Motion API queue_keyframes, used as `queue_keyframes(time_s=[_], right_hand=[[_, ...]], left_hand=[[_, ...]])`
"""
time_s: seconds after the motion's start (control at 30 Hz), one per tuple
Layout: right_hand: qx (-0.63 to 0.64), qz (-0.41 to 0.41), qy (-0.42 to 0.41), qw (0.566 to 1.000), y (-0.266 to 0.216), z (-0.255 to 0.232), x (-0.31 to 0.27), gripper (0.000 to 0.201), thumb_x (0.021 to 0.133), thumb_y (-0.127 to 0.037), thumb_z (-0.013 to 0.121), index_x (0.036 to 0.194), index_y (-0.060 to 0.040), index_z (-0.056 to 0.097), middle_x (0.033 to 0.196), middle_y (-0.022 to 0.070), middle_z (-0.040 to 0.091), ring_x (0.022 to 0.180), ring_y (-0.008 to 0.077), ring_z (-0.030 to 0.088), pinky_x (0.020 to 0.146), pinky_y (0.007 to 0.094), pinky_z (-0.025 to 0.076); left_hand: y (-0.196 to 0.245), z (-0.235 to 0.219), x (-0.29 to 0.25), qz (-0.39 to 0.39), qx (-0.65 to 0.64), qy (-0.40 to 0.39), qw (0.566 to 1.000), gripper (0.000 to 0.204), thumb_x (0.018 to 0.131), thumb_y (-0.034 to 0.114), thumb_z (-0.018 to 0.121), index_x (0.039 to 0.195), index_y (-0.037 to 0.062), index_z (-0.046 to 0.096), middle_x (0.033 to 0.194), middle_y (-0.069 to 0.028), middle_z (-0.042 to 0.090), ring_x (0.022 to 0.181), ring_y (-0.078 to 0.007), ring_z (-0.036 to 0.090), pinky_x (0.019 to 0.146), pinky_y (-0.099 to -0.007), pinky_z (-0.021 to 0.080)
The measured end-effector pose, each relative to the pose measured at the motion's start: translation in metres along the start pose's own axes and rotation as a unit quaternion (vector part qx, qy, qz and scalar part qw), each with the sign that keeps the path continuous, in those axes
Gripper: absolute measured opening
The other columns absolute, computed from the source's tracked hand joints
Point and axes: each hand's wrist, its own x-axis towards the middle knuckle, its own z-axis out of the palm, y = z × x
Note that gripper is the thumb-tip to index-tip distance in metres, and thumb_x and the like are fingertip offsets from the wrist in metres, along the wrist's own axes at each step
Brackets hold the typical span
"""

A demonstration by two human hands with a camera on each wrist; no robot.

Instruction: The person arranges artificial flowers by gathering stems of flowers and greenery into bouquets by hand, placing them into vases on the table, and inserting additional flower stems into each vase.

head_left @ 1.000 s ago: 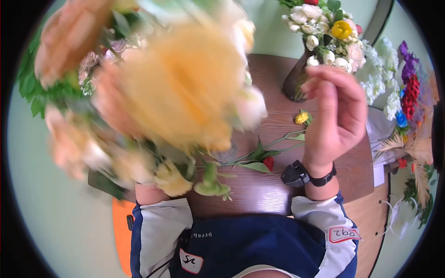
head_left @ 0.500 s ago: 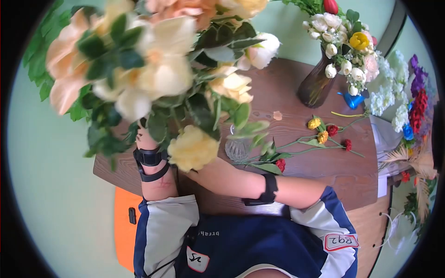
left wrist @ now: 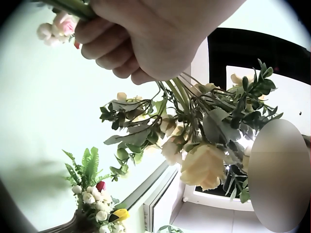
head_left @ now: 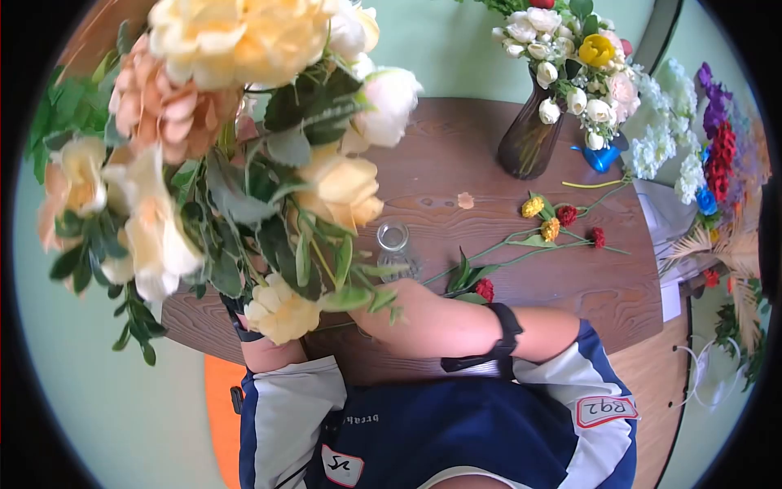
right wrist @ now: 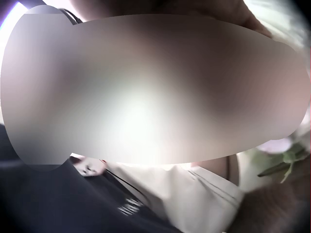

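A big bouquet of cream, peach and white flowers fills the upper left of the head view. Its stems are wrapped in the curled fingers of my left hand, which the blooms hide from the head camera. My right hand reaches across my body to the bouquet's underside. Flowers and leaves cover its fingers, and the right wrist view is mostly blurred, so I cannot tell what they hold. Just beyond that hand stands a clear glass vase.
Red and yellow flowers on green stems lie on the brown wooden table. A dark vase of white flowers stands at the back right, beside a blue object. More colourful flowers line the right side.
My right hand has gone from raised near the dark vase, leftward across my body to the bouquet. The bouquet has turned and shifted, mostly leftward since half a second ago.
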Motion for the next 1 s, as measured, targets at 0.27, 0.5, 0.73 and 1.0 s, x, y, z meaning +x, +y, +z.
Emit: queue_keyframes(time_s=[0.27,0.5,0.73,1.0], right_hand=[[0.391,-0.099,0.051,0.914,-0.001,-0.117,-0.062,0.026,0.079,-0.006,0.058,0.105,-0.0018,0.059,0.059,0.0048,0.053,0.047,0.0177,0.045,0.046,0.0309,0.035],[0.618,-0.282,0.306,0.667,0.06,-0.164,-0.138,0.017,0.076,-0.014,0.066,0.062,-0.012,0.057,0.062,0.0007,0.051,0.064,0.0124,0.045,0.048,0.0193,0.04],[0.642,-0.372,0.408,0.532,0.042,-0.168,-0.165,0.025,0.077,-0.001,0.061,0.055,-0.0101,0.055,0.055,0.003,0.046,0.057,0.0121,0.044,0.047,0.0222,0.039],[0.627,-0.444,0.471,0.434,0.034,-0.174,-0.182,0.028,0.072,0.0,0.054,0.046,-0.0105,0.052,0.046,0.001,0.037,0.057,0.0114,0.039,0.045,0.0223,0.03]], left_hand=[[-0.038,0.003,0.052,0.009,0.023,0.015,1.0,0.04,0.077,0.026,0.06,0.112,0.0075,0.056,0.078,-0.0081,0.057,0.066,-0.019,0.056,0.056,-0.0303,0.047],[-0.01,0.018,0.07,0.027,0.061,0.048,0.997,0.039,0.076,0.024,0.061,0.111,0.0079,0.056,0.077,-0.0082,0.057,0.065,-0.0193,0.056,0.056,-0.0306,0.047],[-0.009,0.019,0.085,0.044,0.076,0.049,0.995,0.037,0.076,0.022,0.061,0.11,0.0083,0.057,0.075,-0.0083,0.056,0.063,-0.0195,0.057,0.055,-0.0309,0.046],[-0.006,0.015,0.073,0.053,0.088,0.046,0.994,0.036,0.075,0.02,0.061,0.109,0.0087,0.057,0.073,-0.0085,0.056,0.062,-0.0198,0.057,0.055,-0.0312,0.046]])
